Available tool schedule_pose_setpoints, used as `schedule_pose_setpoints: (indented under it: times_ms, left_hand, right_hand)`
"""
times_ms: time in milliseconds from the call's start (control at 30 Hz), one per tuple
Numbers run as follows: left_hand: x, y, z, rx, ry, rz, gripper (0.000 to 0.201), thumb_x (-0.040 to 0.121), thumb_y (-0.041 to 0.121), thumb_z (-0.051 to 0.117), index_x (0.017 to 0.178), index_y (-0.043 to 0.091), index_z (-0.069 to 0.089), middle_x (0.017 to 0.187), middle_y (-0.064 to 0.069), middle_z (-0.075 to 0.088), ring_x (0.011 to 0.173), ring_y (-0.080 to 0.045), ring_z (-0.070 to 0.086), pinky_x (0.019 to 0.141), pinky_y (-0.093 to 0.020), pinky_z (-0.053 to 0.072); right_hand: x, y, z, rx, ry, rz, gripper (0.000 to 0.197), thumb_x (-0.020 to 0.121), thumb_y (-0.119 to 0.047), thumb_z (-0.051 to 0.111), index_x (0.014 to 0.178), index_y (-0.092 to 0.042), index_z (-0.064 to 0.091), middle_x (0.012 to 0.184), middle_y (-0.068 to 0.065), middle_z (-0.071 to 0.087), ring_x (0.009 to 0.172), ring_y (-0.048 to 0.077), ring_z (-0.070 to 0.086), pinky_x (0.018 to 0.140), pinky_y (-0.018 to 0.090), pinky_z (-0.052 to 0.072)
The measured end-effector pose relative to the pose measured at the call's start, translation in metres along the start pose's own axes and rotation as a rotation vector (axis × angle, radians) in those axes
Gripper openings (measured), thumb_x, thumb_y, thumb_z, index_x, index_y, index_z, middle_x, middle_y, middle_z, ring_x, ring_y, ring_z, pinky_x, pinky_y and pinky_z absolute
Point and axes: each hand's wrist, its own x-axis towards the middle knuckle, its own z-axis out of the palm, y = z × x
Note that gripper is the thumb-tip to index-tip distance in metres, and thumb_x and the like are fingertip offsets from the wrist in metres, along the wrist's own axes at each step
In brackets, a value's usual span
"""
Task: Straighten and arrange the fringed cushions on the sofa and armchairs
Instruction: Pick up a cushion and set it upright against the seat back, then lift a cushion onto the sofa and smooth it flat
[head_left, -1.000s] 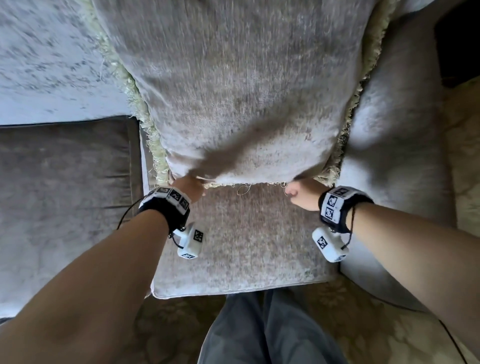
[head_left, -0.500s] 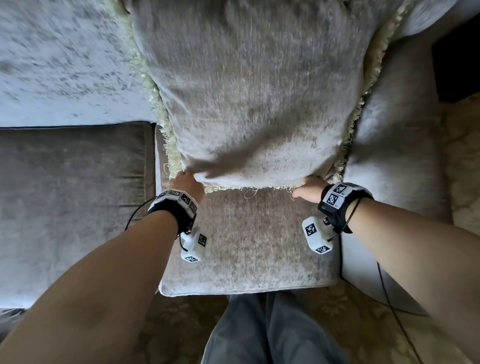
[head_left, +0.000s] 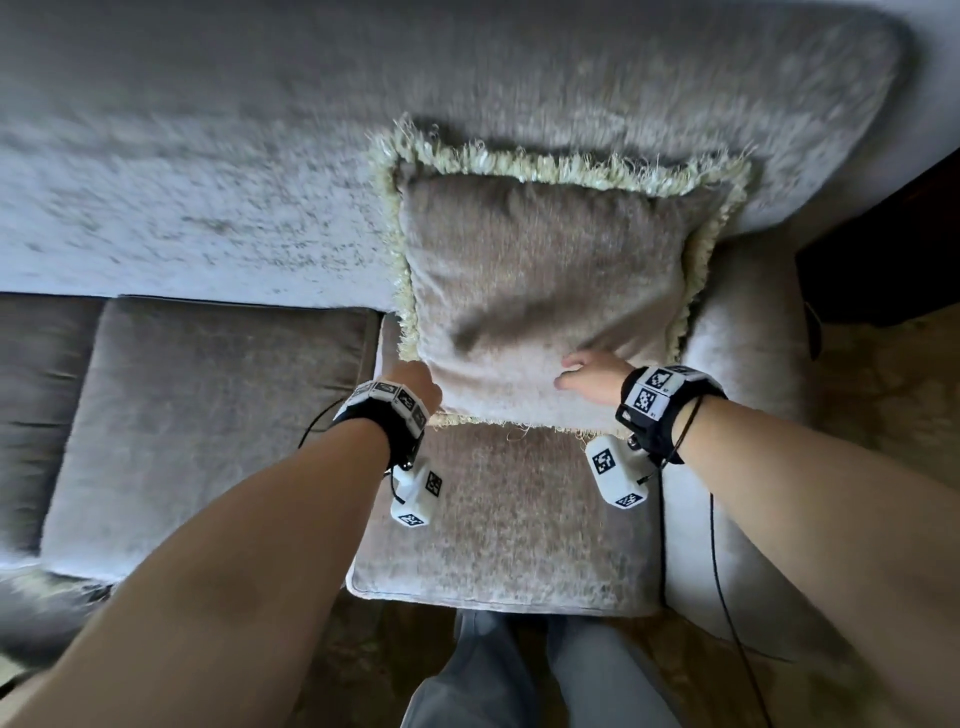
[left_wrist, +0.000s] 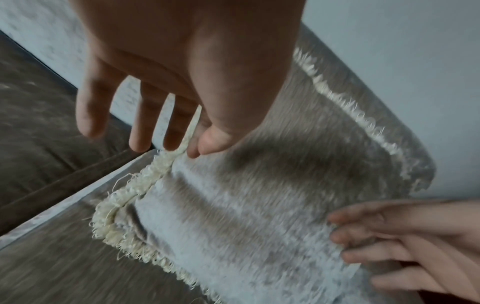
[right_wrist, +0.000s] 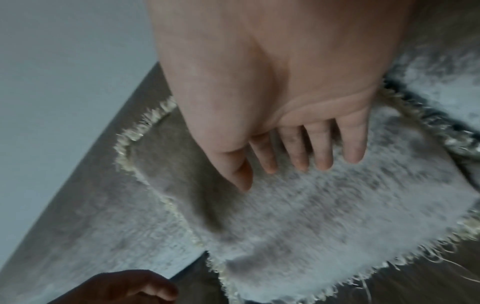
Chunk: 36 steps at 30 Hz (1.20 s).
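A beige fringed cushion (head_left: 540, 280) with a cream fringe leans against the sofa back at the sofa's right end, its lower edge on the seat. My left hand (head_left: 415, 387) is at its lower left corner. In the left wrist view the left hand (left_wrist: 197, 150) pinches the cushion's (left_wrist: 259, 205) fringed edge between thumb and forefinger, and the other fingers are straight. My right hand (head_left: 576, 371) lies on the lower right of the cushion's face. The right wrist view shows the right hand (right_wrist: 298, 166) with straight fingers over the cushion (right_wrist: 311, 205), holding nothing.
The pale sofa back (head_left: 208, 182) runs across the top. A light seat cushion (head_left: 509, 519) lies under the cushion, with a darker seat cushion (head_left: 208, 415) to its left. The armrest (head_left: 737, 364) is close on the right, beyond it a patterned rug (head_left: 883, 389) and dark furniture (head_left: 883, 249).
The cushion, earlier held up close by its lower corners, now stands farther back against the sofa back. My right hand has let go of the corner and lies flat on the cushion's face.
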Motion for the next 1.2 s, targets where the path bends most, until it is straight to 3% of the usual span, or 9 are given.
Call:
schedule_pose_setpoints:
  times_ms: [233, 333, 467, 533, 633, 767, 967, 1067, 1200]
  left_hand:
    - [-0.077, -0.009, -0.055, -0.119, 0.050, -0.019, 0.035, 0.095, 0.017, 0.042, 0.122, 0.008, 0.062, 0.117, -0.012, 0.065, 0.103, -0.030, 0.064, 0.087, -0.037, 0.052]
    - [-0.108, -0.015, -0.070, -0.254, 0.140, -0.068, 0.023, 0.095, 0.024, 0.042, 0.102, 0.018, 0.063, 0.097, -0.008, 0.063, 0.103, -0.032, 0.064, 0.080, -0.033, 0.048]
    - [-0.150, -0.035, -0.078, -0.544, 0.305, -0.175, 0.024, 0.093, 0.029, 0.053, 0.111, 0.021, 0.067, 0.120, -0.008, 0.067, 0.113, -0.029, 0.061, 0.090, -0.030, 0.046]
    - [-0.176, -0.054, -0.076, -0.667, 0.382, -0.246, 0.031, 0.091, 0.024, 0.056, 0.119, 0.018, 0.067, 0.126, -0.008, 0.065, 0.117, -0.028, 0.060, 0.095, -0.029, 0.045]
    - [-0.227, -0.095, -0.062, -0.794, 0.457, -0.381, 0.033, 0.090, 0.022, 0.056, 0.122, 0.019, 0.066, 0.128, -0.009, 0.064, 0.119, -0.029, 0.059, 0.101, -0.031, 0.045]
    - [-0.314, -0.156, -0.017, -0.933, 0.556, -0.576, 0.030, 0.092, 0.023, 0.055, 0.120, 0.016, 0.066, 0.125, -0.012, 0.065, 0.115, -0.031, 0.061, 0.098, -0.032, 0.048]
    - [-0.461, -0.217, 0.089, -1.156, 0.690, -0.894, 0.025, 0.088, 0.022, 0.056, 0.109, 0.018, 0.071, 0.115, -0.007, 0.071, 0.107, -0.028, 0.065, 0.092, -0.029, 0.052]
    - [-0.542, -0.226, 0.168, -1.247, 0.714, -1.073, 0.028, 0.085, 0.020, 0.055, 0.107, 0.021, 0.072, 0.110, -0.005, 0.072, 0.104, -0.027, 0.066, 0.087, -0.027, 0.050]
    - [-0.623, -0.216, 0.264, -1.365, 0.697, -1.201, 0.028, 0.084, 0.016, 0.055, 0.104, 0.019, 0.073, 0.106, -0.004, 0.073, 0.101, -0.024, 0.066, 0.084, -0.025, 0.049]
  right_hand:
    - [-0.062, -0.063, -0.043, -0.102, -0.040, -0.199, 0.059, 0.096, -0.038, 0.054, 0.147, -0.010, 0.039, 0.156, 0.008, 0.034, 0.141, 0.027, 0.036, 0.112, 0.034, 0.030]
    - [-0.083, -0.086, -0.054, -0.072, -0.051, -0.276, 0.058, 0.095, -0.037, 0.056, 0.144, -0.010, 0.042, 0.150, 0.009, 0.043, 0.133, 0.028, 0.045, 0.110, 0.036, 0.036]
    - [-0.109, -0.119, -0.052, -0.046, -0.067, -0.395, 0.055, 0.092, -0.035, 0.059, 0.140, -0.011, 0.046, 0.144, 0.008, 0.049, 0.127, 0.025, 0.050, 0.105, 0.041, 0.044]
    - [-0.122, -0.141, -0.040, -0.082, -0.065, -0.468, 0.048, 0.089, -0.032, 0.061, 0.129, -0.006, 0.056, 0.132, 0.016, 0.058, 0.107, 0.025, 0.057, 0.090, 0.036, 0.049]
    - [-0.154, -0.179, -0.006, -0.146, -0.095, -0.572, 0.034, 0.086, -0.031, 0.062, 0.112, -0.009, 0.064, 0.099, 0.011, 0.064, 0.081, 0.021, 0.052, 0.070, 0.031, 0.042]
    - [-0.205, -0.227, 0.069, -0.293, -0.220, -0.718, 0.011, 0.084, -0.029, 0.064, 0.087, -0.020, 0.059, 0.064, -0.001, 0.046, 0.057, 0.017, 0.043, 0.054, 0.027, 0.035]
    - [-0.309, -0.258, 0.214, -0.528, -0.442, -0.909, 0.019, 0.087, -0.024, 0.063, 0.103, -0.014, 0.062, 0.075, 0.003, 0.050, 0.069, 0.022, 0.047, 0.060, 0.029, 0.039]
    - [-0.369, -0.239, 0.301, -0.657, -0.566, -0.985, 0.018, 0.088, -0.025, 0.064, 0.102, -0.016, 0.060, 0.079, 0.003, 0.050, 0.065, 0.017, 0.045, 0.059, 0.026, 0.038]
    - [-0.440, -0.192, 0.385, -0.812, -0.696, -1.055, 0.034, 0.089, -0.028, 0.063, 0.120, -0.016, 0.058, 0.100, 0.007, 0.059, 0.084, 0.021, 0.055, 0.073, 0.034, 0.047]
